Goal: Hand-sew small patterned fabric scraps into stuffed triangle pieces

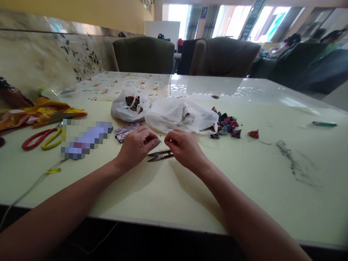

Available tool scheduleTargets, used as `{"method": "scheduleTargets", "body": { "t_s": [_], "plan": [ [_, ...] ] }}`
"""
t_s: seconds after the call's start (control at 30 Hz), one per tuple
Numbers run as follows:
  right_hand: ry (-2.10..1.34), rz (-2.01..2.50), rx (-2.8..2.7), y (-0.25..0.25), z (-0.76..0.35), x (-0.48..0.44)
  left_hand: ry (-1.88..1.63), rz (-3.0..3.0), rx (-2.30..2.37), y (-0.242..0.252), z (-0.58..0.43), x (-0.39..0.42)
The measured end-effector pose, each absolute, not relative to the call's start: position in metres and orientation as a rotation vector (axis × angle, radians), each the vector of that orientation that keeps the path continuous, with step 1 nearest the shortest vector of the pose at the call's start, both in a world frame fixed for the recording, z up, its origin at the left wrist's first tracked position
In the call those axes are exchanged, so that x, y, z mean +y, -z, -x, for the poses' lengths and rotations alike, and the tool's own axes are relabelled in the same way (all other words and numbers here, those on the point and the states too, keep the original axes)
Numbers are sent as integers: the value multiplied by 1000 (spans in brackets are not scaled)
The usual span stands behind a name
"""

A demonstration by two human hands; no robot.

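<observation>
My left hand [137,144] is closed in a pinch above the table, thumb against forefinger. Close on its right, my right hand [187,147] pinches the same way, with a small gap between the fingertips. Something tiny and thin shows in that gap, perhaps thread, but too small to name. Just below the fingers lie dark thread snips [159,156], their handle end partly hidden by my right hand. A patterned piece of fabric [125,132] lies behind my left hand. Beyond both hands sits a white plastic bag [177,117].
Another white bag [120,107] holds dark grains. Several small fabric pouches [226,124] are heaped beside a red pouch [253,133]. A thread tangle [292,160] lies right. Scissors [39,137], yellow cloth [49,108] and a pixelated object with a cable [26,191] lie left.
</observation>
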State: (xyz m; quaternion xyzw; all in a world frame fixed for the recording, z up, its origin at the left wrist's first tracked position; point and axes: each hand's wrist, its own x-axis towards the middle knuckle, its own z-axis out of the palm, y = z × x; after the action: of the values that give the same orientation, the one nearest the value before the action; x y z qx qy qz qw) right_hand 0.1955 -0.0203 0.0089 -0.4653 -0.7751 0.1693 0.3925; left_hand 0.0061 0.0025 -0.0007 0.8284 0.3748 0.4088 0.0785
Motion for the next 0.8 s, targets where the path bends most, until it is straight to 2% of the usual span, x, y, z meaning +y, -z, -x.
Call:
{"method": "scheduleTargets", "body": {
  "t_s": [0.8],
  "plan": [
    [-435, 1188, -1963, -4, -192, -20, -1272, -2589, 1136, 1, -6, 2]
  ]
}}
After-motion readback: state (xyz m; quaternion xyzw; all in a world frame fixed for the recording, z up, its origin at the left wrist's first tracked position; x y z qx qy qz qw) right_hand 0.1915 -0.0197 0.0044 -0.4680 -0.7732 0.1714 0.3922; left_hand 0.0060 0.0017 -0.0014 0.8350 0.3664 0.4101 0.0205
